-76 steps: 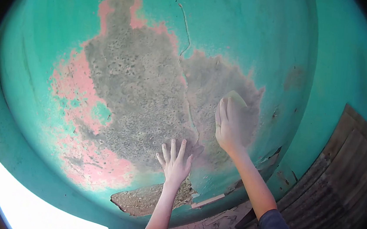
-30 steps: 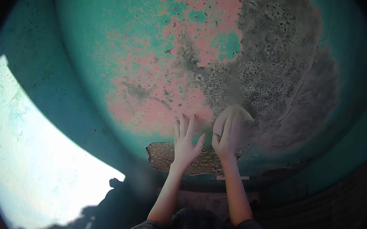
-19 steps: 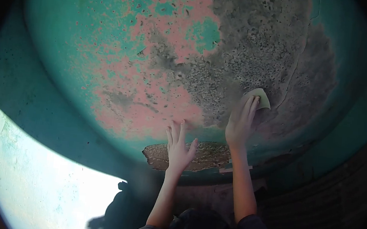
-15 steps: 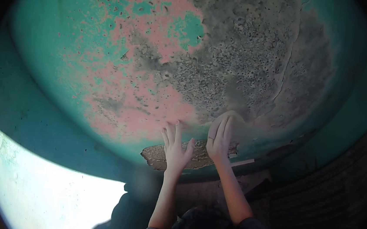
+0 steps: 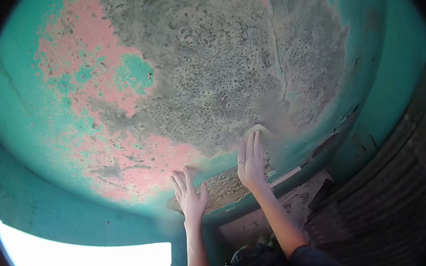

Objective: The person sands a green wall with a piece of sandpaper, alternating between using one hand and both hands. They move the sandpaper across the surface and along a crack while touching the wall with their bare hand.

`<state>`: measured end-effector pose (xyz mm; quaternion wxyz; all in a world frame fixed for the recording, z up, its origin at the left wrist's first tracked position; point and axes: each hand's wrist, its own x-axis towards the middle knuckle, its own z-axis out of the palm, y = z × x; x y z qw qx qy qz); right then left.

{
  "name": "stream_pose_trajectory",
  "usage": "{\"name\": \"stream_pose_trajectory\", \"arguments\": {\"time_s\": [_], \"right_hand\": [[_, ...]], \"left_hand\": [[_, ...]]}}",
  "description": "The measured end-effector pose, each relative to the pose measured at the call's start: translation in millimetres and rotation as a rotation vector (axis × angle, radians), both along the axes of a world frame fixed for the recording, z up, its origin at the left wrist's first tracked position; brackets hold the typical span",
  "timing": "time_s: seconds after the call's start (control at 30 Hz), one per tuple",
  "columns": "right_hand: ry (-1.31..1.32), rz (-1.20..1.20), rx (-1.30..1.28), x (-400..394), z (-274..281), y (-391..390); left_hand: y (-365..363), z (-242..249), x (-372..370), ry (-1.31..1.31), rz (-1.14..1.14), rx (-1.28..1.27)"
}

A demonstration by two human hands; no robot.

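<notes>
A wall surface (image 5: 218,77) of bare grey plaster, with pink and green paint around it, fills the upper view. My left hand (image 5: 189,197) rests against its lower part with fingers spread and nothing in it, beside a rough brown broken patch (image 5: 223,189). To its right, my right hand (image 5: 252,159) presses a pale, rounded pad (image 5: 259,129) to the surface, fingers together and pointing up. Most of the pad is hidden behind the fingers. A long crack (image 5: 277,47) runs down the grey area above my right hand.
Corrugated dark sheeting (image 5: 386,183) lies at the right. A bright white opening (image 5: 85,256) shows at the lower left. Peeling, broken edges (image 5: 331,138) run along the lower right of the green surface.
The view has turned and shifted, so the painted patches appear further left. My left hand appears lower and further left; my right hand stays near the same place in view, still on the pad.
</notes>
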<state>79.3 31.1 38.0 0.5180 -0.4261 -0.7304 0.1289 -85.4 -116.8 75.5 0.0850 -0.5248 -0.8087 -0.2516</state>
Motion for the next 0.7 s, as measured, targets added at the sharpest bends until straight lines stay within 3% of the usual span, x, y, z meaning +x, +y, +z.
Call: {"name": "stream_pose_trajectory", "arguments": {"time_s": [0.13, 0.27, 0.33, 0.43, 0.47, 0.53, 0.7], "right_hand": [[0.312, -0.100, -0.032, 38, 45, 49], [0.343, -0.097, -0.059, 20, 44, 31], [0.059, -0.065, 0.009, 9, 24, 10], [-0.001, -0.050, -0.077, 30, 26, 14], [0.001, -0.058, -0.079, 38, 31, 23], [0.248, -0.063, -0.046, 57, 48, 46], [0.169, -0.046, 0.034, 55, 31, 39]], "left_hand": [[2, -3, 1, -0.021, -0.027, -0.013], [15, -18, 9, -0.077, -0.103, 0.103], [22, -17, 19, -0.159, -0.088, 0.157], [34, -4, 38, -0.145, -0.066, 0.202], [39, 0, 42, -0.144, -0.074, 0.199], [50, 9, 54, -0.063, -0.128, 0.227], [103, 46, 99, 0.104, -0.216, 0.255]]}}
